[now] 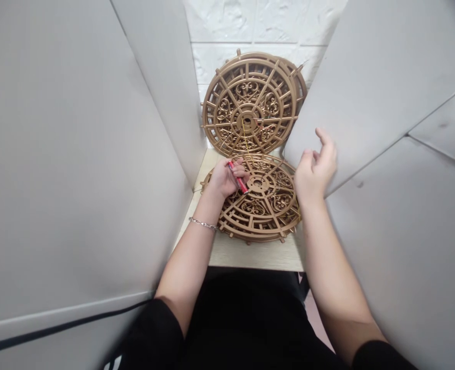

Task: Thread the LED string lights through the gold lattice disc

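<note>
A round gold openwork disc [266,205] lies flat on the narrow light wood table [250,254]. My left hand [227,177] rests on its left part, closed round a small red tool [238,178] that points toward the disc's hub. My right hand [315,167] hovers over the disc's right edge, fingers loosely curled and apart, holding nothing. Thin wires run from the flat disc up to a second gold disc [250,105], which stands upright against the white back wall.
Tall grey partition panels close in on the left [76,154] and right [385,128], leaving a narrow work space. A white textured wall [261,25] is behind. A silver bracelet [203,223] is on my left wrist. My black clothing fills the bottom.
</note>
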Motion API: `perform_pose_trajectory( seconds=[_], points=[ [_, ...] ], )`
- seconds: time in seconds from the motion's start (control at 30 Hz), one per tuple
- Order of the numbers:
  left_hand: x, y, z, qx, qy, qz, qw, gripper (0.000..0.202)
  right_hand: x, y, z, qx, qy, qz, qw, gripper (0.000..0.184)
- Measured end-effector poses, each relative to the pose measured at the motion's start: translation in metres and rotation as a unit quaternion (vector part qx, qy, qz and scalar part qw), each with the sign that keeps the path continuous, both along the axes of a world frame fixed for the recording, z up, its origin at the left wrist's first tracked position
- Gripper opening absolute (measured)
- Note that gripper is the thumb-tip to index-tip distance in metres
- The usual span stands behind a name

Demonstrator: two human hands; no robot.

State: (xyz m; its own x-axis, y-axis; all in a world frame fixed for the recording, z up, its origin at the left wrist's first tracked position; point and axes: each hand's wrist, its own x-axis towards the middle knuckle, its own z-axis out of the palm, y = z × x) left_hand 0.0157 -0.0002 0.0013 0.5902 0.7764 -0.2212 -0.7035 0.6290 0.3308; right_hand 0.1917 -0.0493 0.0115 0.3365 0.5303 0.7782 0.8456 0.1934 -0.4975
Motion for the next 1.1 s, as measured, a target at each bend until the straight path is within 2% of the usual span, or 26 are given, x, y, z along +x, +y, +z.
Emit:
perform_pose_trajectory(
  seconds=[0.07,0.1,0.17,0.23,0.3,0.37,0.43,0.6,0.77,0.9,1.0,1.1],
  points=[
    [0.000,0.001,-0.001,-0.002,-0.006,-0.003,1.000,0.020,0.001,-0.003,0.003,-0.014,0.038,0.013,0.999,0.037],
    [-0.001,0.001,-0.002,0.000,-0.012,-0.006,1.000,0.019,0.002,-0.003,0.004,-0.045,0.049,0.026,0.997,0.037],
    [-0.001,0.002,-0.004,0.006,-0.024,-0.012,1.000,0.018,0.005,-0.004,0.005,-0.158,0.048,0.058,0.985,0.037],
    [-0.001,0.003,-0.005,0.007,-0.030,-0.012,0.999,0.016,0.008,-0.003,0.006,-0.289,0.025,0.063,0.955,0.036],
    [-0.001,0.003,-0.006,0.004,-0.032,-0.010,0.999,0.015,0.010,-0.003,0.007,-0.388,0.007,0.043,0.921,0.035],
    [0.000,0.003,-0.006,0.002,-0.031,-0.007,0.999,0.014,0.013,-0.003,0.007,-0.445,0.007,0.031,0.895,0.033],
    [0.000,0.004,-0.007,0.003,-0.030,-0.008,1.000,0.014,0.014,-0.005,0.008,-0.476,0.019,0.051,0.878,0.032],
    [0.000,0.005,-0.009,0.006,-0.032,-0.008,0.999,0.014,0.013,-0.009,0.009,-0.497,0.054,0.124,0.857,0.028],
    [0.000,0.004,-0.008,-0.002,-0.033,0.001,0.999,0.014,0.006,-0.008,0.008,-0.493,0.024,0.108,0.863,0.020],
    [0.000,0.003,-0.006,-0.007,-0.026,0.005,1.000,0.015,0.004,-0.007,0.006,-0.485,0.001,0.127,0.865,0.016],
    [0.000,0.003,-0.005,-0.018,-0.035,0.001,0.999,0.015,0.002,-0.008,0.008,-0.452,0.006,0.182,0.873,0.017],
    [0.000,0.004,-0.005,-0.035,-0.050,-0.002,0.998,0.016,-0.005,-0.011,0.012,-0.414,0.022,0.284,0.865,0.018]
  ],
)
